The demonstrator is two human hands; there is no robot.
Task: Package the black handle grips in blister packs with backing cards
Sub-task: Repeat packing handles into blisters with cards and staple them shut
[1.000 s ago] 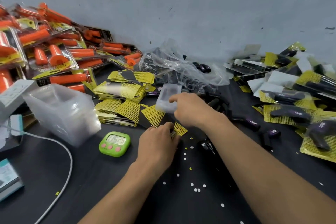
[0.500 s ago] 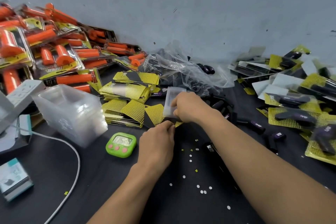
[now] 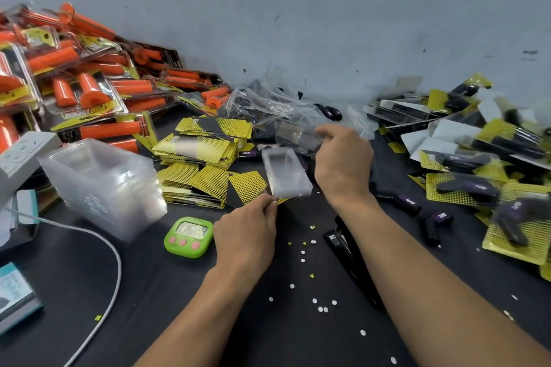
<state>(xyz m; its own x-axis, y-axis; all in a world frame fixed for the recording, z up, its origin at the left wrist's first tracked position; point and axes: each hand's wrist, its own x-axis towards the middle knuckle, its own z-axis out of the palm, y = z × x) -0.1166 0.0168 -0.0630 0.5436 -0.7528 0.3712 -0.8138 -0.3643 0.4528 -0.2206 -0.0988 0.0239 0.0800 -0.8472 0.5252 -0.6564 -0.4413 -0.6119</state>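
Count: 2 hands, left hand [image 3: 246,229] and right hand [image 3: 343,158]; 1 separate clear blister shell [image 3: 286,173] at centre; 1 nested shell stack [image 3: 101,182] at left; 1 green timer [image 3: 188,237]; 1 black stapler [image 3: 338,243]; 1 white cable [image 3: 120,270]. Orange-grip packs [image 3: 89,92], upper left, and yellow backing cards [image 3: 205,146], centre: overlapping heaps, no reliable count.

The dark surface [image 3: 179,322] carries a green timer [image 3: 188,237], a white cable [image 3: 114,274], stacked clear blister shells [image 3: 101,179], yellow backing cards [image 3: 202,155], a black stapler [image 3: 348,259], scattered white paper dots [image 3: 320,308], loose black handle grips [image 3: 408,202], orange packs [image 3: 89,92] heaped at left and finished black packs [image 3: 465,188] at right.
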